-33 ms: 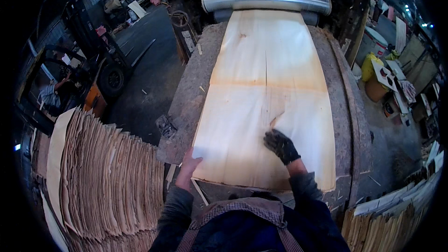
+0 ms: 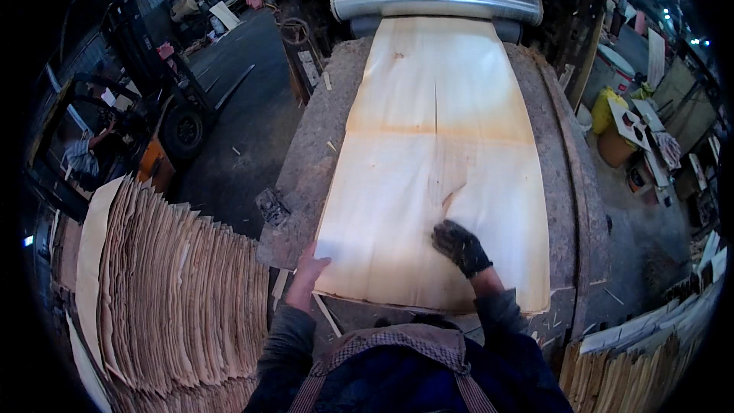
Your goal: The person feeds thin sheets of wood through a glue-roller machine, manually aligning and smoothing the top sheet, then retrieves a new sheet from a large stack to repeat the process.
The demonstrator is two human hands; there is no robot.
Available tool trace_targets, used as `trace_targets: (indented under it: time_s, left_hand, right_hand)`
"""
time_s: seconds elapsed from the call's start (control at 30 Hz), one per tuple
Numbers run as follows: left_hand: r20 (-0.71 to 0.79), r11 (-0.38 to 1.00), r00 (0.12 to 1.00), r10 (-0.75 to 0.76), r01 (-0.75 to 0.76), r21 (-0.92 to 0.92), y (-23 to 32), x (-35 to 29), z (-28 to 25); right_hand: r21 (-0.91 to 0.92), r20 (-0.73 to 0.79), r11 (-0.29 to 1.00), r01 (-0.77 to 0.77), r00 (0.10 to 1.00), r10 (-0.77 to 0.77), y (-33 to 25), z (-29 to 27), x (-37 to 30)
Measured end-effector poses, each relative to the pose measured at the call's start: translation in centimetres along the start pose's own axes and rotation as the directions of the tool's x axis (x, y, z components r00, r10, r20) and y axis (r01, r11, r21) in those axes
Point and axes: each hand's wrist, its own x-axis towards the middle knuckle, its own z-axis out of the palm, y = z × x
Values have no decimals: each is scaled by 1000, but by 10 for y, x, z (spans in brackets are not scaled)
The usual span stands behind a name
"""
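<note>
A long pale wood veneer sheet lies on the worn grey table, its far end at a shiny metal roller. It has a tan band across it, a narrow split and a torn brown flaw near the middle. My left hand, bare, grips the sheet's near left edge; its thumb is on top and the fingers are mostly hidden. Wearing a dark glove, my right hand rests flat on the sheet just below the flaw, holding nothing.
A tall stack of veneer sheets stands close on my left. More stacked wood is at the lower right. Beyond the left stack is a forklift. A yellow bag and wood scraps lie right of the table.
The tan band and split on the sheet sit very slightly farther away. My right hand has shifted a little toward me; my left hand is nearly unchanged.
</note>
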Motion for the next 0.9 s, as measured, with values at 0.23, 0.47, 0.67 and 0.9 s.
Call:
trace_targets:
  time_s: [0.23, 0.47, 0.67, 0.9]
  left_hand:
    - [40, 965, 993, 113, -101, -241, 23, -4, -15]
    - [135, 944, 978, 159, -111, -310, 84, -31, -27]
    - [215, 868, 958, 191, -63, -492, 115, -46, -39]
    - [159, 879, 985, 61, 23, -476, 113, -58, -54]
  right_hand:
    - [-53, -69, 966, -255, 965, 251, 36, 18, -109]
    - [-429, 69, 895, -123, 983, 169, 83, -17, -153]
    - [41, -177, 966, -254, 950, 257, 76, -20, -166]
    - [-453, -331, 852, -263, 937, 114, 58, 7, -182]
